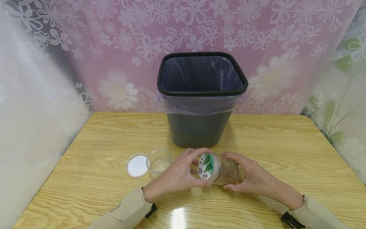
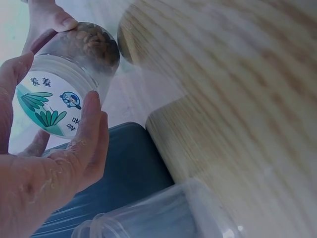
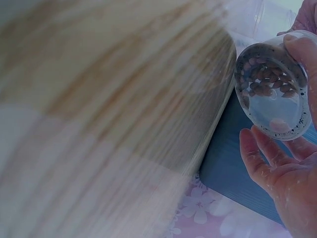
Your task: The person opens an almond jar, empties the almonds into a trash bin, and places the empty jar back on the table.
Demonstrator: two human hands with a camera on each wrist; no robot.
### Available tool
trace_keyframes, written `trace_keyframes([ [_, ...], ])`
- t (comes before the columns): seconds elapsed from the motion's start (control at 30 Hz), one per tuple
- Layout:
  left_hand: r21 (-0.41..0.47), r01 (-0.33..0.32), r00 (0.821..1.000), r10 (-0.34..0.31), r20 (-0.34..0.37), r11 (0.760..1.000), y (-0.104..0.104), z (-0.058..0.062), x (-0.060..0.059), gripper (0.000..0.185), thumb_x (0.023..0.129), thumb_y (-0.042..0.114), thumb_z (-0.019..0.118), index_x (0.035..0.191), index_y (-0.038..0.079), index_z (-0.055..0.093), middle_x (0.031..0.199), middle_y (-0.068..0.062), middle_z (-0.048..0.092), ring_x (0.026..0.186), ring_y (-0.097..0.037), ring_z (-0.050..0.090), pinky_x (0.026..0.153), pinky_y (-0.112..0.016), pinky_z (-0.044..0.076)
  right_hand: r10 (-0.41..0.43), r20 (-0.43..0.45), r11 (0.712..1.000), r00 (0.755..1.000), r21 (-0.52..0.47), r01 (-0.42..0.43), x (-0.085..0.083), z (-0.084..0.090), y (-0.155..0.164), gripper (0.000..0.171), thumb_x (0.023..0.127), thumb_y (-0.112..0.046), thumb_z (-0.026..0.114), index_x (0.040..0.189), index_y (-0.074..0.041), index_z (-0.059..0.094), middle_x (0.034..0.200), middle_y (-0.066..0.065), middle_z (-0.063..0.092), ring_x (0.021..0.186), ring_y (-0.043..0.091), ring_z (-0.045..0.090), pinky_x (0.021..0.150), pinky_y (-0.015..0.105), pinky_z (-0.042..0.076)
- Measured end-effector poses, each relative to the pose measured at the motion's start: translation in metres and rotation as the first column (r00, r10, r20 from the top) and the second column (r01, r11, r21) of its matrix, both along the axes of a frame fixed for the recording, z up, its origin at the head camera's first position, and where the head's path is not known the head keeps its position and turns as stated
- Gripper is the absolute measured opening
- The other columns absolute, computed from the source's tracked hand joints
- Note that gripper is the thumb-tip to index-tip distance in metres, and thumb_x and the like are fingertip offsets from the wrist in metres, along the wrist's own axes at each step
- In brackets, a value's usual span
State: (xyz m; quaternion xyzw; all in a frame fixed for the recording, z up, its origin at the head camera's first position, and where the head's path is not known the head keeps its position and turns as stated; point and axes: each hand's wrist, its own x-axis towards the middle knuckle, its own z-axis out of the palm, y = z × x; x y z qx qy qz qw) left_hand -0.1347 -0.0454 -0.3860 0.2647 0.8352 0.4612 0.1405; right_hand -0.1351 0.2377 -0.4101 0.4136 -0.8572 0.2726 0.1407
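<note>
Tilted on its side above the table is a clear plastic jar (image 1: pixel 227 170). Small brown kernels, like nuts or seeds, lie inside it; they show well through the base in the right wrist view (image 3: pixel 272 79). Its round lid (image 1: pixel 207 166) carries a white label with green leaves and dark characters, and faces left. My left hand (image 1: pixel 181 173) grips the jar at the lid end, thumb below and fingers over the top. The base end is held by my right hand (image 1: pixel 251 175), with thumb and fingers on opposite sides of the wall.
An open clear jar (image 1: pixel 159 162) stands left of my left hand. Beside it lies a round lid (image 1: pixel 137 165) with a white face. Behind the hands is a dark bin (image 1: pixel 198 130) lined with a purplish bag, on the wooden table (image 1: pixel 108 136). Flowered curtains surround the table.
</note>
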Motion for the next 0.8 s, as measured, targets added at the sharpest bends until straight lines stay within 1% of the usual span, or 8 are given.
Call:
trace_keyframes([
  [0.1,-0.014,-0.016,1.0,0.016,-0.005,1.0,0.0003,0.0004,0.0,0.084,0.078,0.038,0.089,0.148,0.045,0.043,0.135,-0.002,0.052,0.109,-0.016,0.064,0.081,-0.018,0.058,0.001,0.0,1.0,1.0,0.0,-0.001,-0.0001,0.0004,-0.0001,0.087,0.075,-0.044,0.09,0.144,-0.009,0.05,0.133,0.004,0.064,0.113,0.019,0.066,0.1,0.008,0.045],
  [0.17,-0.024,-0.024,1.0,0.024,-0.005,0.999,0.0005,0.0007,0.0003,0.083,0.079,0.041,0.088,0.148,0.044,0.043,0.135,-0.003,0.052,0.107,-0.014,0.065,0.08,-0.018,0.057,0.005,0.001,1.0,1.0,-0.004,-0.005,-0.0002,0.0005,-0.0003,0.086,0.076,-0.044,0.09,0.144,-0.009,0.05,0.133,0.004,0.064,0.114,0.019,0.066,0.101,0.007,0.044],
  [0.33,-0.04,-0.035,0.999,0.035,-0.01,0.999,0.0009,0.0008,0.0011,0.084,0.079,0.043,0.087,0.15,0.039,0.042,0.136,-0.005,0.052,0.109,-0.015,0.064,0.082,-0.019,0.057,0.017,-0.002,1.0,1.0,-0.015,-0.017,-0.0007,0.0003,-0.0005,0.086,0.076,-0.043,0.09,0.144,-0.008,0.051,0.133,0.005,0.064,0.114,0.02,0.066,0.104,0.004,0.039],
  [0.47,-0.02,-0.014,1.0,0.014,-0.01,1.0,0.0012,0.0002,0.002,0.087,0.08,0.036,0.089,0.153,0.036,0.04,0.137,-0.004,0.049,0.119,-0.02,0.06,0.087,-0.02,0.058,0.008,-0.003,1.0,1.0,-0.008,-0.008,-0.0002,-0.0002,0.0001,0.086,0.076,-0.043,0.09,0.144,-0.008,0.05,0.133,0.005,0.064,0.114,0.02,0.066,0.103,0.005,0.041],
  [0.6,0.009,0.021,0.999,-0.021,-0.038,1.0,0.0011,-0.001,0.0026,0.091,0.08,0.024,0.089,0.154,0.035,0.039,0.139,-0.004,0.044,0.126,-0.021,0.055,0.093,-0.022,0.057,-0.005,-0.005,1.0,1.0,0.004,0.005,0.0,-0.0007,0.0008,0.087,0.075,-0.043,0.09,0.144,-0.009,0.05,0.133,0.006,0.064,0.113,0.021,0.067,0.1,0.008,0.045],
  [0.67,0.016,0.03,0.998,-0.029,-0.057,0.999,0.0012,-0.0009,0.0025,0.091,0.079,0.02,0.089,0.153,0.035,0.039,0.142,-0.003,0.042,0.127,-0.02,0.053,0.096,-0.023,0.057,-0.007,-0.006,1.0,1.0,0.006,0.007,-0.0002,-0.0009,0.0008,0.087,0.075,-0.043,0.09,0.144,-0.008,0.05,0.132,0.006,0.064,0.112,0.021,0.067,0.099,0.01,0.047],
  [0.8,0.014,0.034,0.996,-0.033,-0.085,0.999,0.0017,-0.0006,0.0018,0.09,0.077,0.016,0.089,0.15,0.037,0.042,0.145,-0.002,0.041,0.127,-0.019,0.053,0.097,-0.024,0.056,-0.013,0.001,1.0,1.0,0.01,0.013,-0.0003,-0.0006,0.0007,0.088,0.074,-0.042,0.092,0.143,-0.008,0.051,0.132,0.005,0.064,0.112,0.021,0.067,0.097,0.016,0.051],
])
